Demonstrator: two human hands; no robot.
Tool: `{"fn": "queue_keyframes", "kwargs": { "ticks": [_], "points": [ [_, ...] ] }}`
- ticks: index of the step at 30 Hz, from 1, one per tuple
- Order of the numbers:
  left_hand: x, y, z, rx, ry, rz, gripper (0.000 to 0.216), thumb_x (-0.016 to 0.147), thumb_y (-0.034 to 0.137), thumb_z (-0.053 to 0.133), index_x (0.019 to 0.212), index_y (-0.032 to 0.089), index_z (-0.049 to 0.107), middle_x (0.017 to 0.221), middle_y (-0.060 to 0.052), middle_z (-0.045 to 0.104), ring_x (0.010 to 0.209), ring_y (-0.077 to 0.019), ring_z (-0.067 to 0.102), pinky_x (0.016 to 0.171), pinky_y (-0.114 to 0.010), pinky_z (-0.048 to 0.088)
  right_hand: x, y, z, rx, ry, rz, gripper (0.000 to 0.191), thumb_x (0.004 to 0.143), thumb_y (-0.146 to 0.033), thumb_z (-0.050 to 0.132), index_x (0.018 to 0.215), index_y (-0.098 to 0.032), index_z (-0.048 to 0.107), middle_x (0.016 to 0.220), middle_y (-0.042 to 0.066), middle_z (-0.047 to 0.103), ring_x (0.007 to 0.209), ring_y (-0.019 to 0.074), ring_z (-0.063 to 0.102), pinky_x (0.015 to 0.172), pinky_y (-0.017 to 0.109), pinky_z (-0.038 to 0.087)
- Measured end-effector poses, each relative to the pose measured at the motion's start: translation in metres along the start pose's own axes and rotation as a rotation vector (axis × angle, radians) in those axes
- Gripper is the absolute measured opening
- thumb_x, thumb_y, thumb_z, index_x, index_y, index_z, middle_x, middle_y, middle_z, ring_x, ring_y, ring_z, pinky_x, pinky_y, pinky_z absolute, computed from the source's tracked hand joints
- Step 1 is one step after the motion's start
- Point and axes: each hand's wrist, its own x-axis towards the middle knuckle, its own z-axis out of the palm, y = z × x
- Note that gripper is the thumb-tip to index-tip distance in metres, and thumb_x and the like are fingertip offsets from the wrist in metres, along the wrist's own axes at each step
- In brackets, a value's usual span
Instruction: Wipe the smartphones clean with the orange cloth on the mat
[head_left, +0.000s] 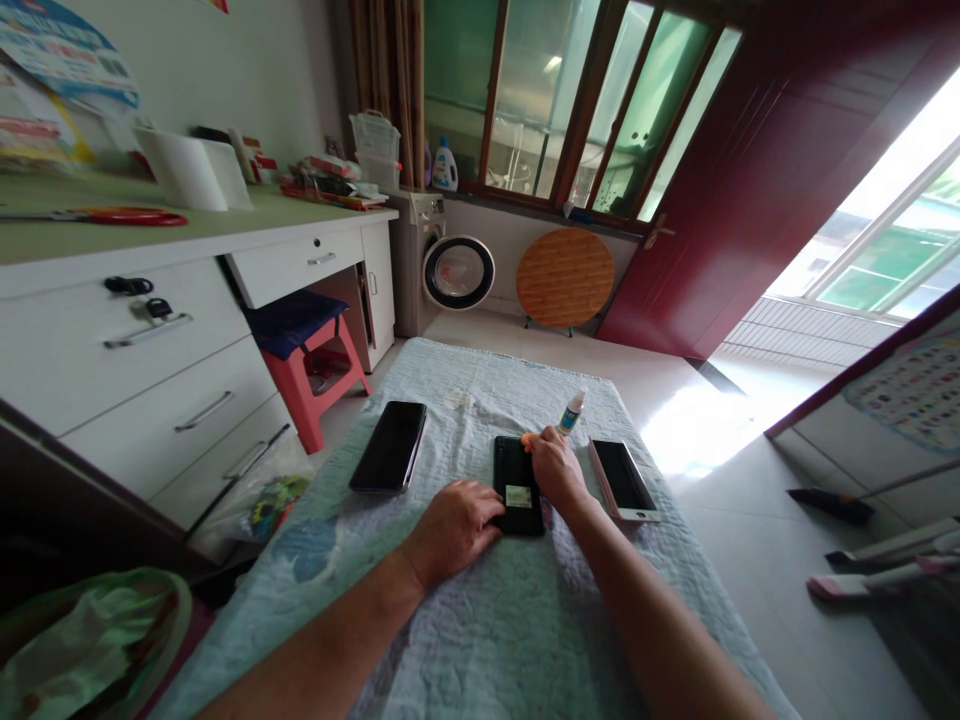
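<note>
A black phone (517, 483) lies on the cloth-covered table between my hands, a pale label on its upturned face. My left hand (463, 525) grips its left edge with curled fingers, the fingertips and thumb at its side. My right hand (556, 468) is closed at the phone's upper right corner, pinching a small orange piece (527, 440) that is mostly hidden by the fingers. Just beyond that hand a small white bottle (573, 410) with a blue label stands upright. To the left rests a larger dark-screened phone (390, 447); to the right, a white-framed phone (625, 481).
A quilted light-blue cloth (457, 640) covers the table. On the left stand a white desk (150, 380) and a red stool (319, 370). A basket (176, 610) sits at the lower left. Behind are a washing machine (416, 265) with its door open and a round wooden tabletop (565, 277).
</note>
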Motion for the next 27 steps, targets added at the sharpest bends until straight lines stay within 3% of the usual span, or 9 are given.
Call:
{"fn": "queue_keyframes", "kwargs": {
  "ticks": [5, 11, 18, 27],
  "points": [
    [0.0, 0.0, 0.0, -0.017, 0.005, -0.004, 0.016, 0.084, 0.021, 0.063, 0.099, 0.023, 0.068, 0.104, -0.003, 0.068, 0.1, -0.0219, 0.059, 0.092, -0.035, 0.043, -0.022, -0.002, -0.01, -0.042, -0.133, 0.071, 0.029, 0.092, -0.013, 0.041, 0.089, -0.016, 0.069, 0.091, 0.009, 0.059, 0.079, 0.0173, 0.055, 0.071, 0.027, 0.039],
    [0.0, 0.002, -0.003, -0.042, 0.002, -0.021, 0.018, 0.084, 0.02, 0.062, 0.1, 0.023, 0.068, 0.105, -0.003, 0.069, 0.101, -0.0219, 0.059, 0.094, -0.036, 0.043, -0.055, -0.003, -0.027, -0.018, -0.224, -0.034, 0.025, 0.089, -0.017, 0.047, 0.072, -0.017, 0.066, 0.078, 0.006, 0.059, 0.063, 0.0131, 0.051, 0.058, 0.026, 0.033],
    [0.001, 0.0, 0.001, -0.054, 0.03, -0.026, 0.016, 0.083, 0.021, 0.065, 0.099, 0.022, 0.069, 0.107, -0.003, 0.069, 0.101, -0.0218, 0.06, 0.092, -0.036, 0.045, -0.079, -0.009, -0.042, 0.006, -0.286, -0.133, 0.026, 0.085, -0.011, 0.046, 0.069, -0.017, 0.065, 0.076, 0.005, 0.06, 0.062, 0.0118, 0.051, 0.059, 0.025, 0.033],
    [0.001, -0.001, 0.003, -0.07, 0.046, -0.032, 0.02, 0.08, 0.02, 0.07, 0.1, 0.021, 0.069, 0.107, -0.003, 0.07, 0.1, -0.0218, 0.061, 0.092, -0.035, 0.046, -0.079, -0.004, -0.057, 0.184, -0.426, -0.239, 0.022, 0.08, -0.012, 0.053, 0.066, -0.017, 0.069, 0.07, 0.002, 0.061, 0.066, 0.0111, 0.053, 0.063, 0.022, 0.035]
  ]
}}
